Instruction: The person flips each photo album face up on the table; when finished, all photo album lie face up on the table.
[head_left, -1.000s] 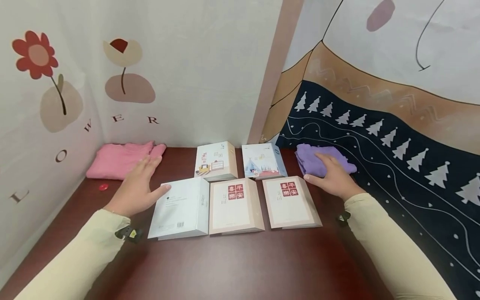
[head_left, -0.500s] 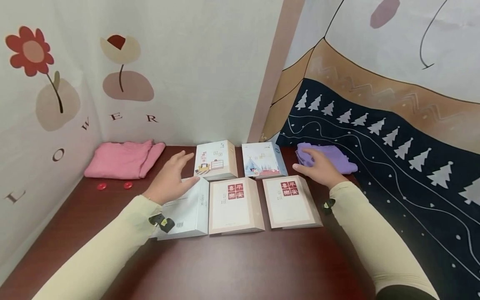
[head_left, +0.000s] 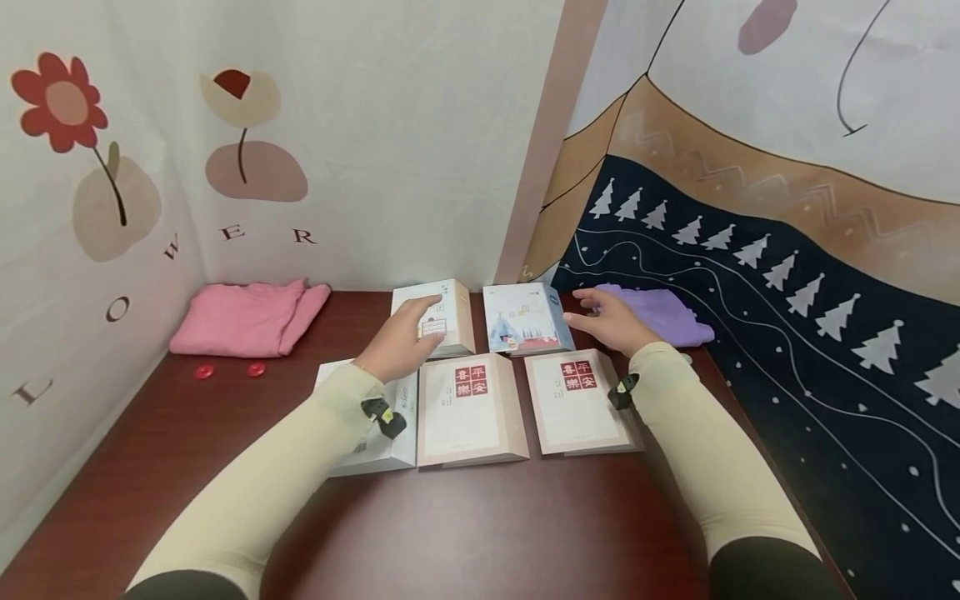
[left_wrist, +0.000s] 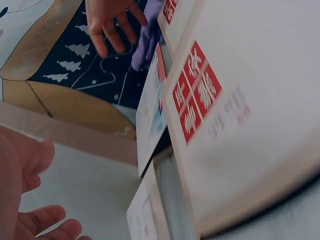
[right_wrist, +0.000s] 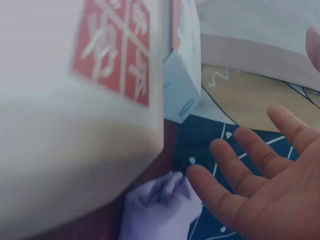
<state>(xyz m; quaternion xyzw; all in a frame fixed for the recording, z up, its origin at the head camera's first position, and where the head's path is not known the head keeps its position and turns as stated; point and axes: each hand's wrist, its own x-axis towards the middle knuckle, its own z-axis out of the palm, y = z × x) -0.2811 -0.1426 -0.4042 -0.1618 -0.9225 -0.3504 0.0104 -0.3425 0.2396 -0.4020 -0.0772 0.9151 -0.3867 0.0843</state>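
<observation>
My left hand (head_left: 401, 337) hovers over the left book of the back row (head_left: 453, 292), overlapping its cover, with nothing in its fingers. My right hand (head_left: 615, 323) is between the blue-spined book (head_left: 525, 321) and the folded purple cloth (head_left: 671, 317); in the right wrist view its fingers (right_wrist: 255, 155) are spread and hold nothing. Three thick books form the front row: a white one (head_left: 375, 454) partly hidden by my left wrist, and two cream ones, in the middle (head_left: 457, 425) and at right (head_left: 573, 417), with red square prints.
A folded pink cloth (head_left: 240, 321) lies at the back left of the dark red table (head_left: 480, 533). Two red round discs, left (head_left: 204, 372) and right (head_left: 257, 369), lie before it. Printed fabric walls (head_left: 375, 167) stand behind and at both sides.
My left hand has moved right from near the pink cloth, past the white book, uncovering a second red disc. My right hand has moved left off the purple cloth.
</observation>
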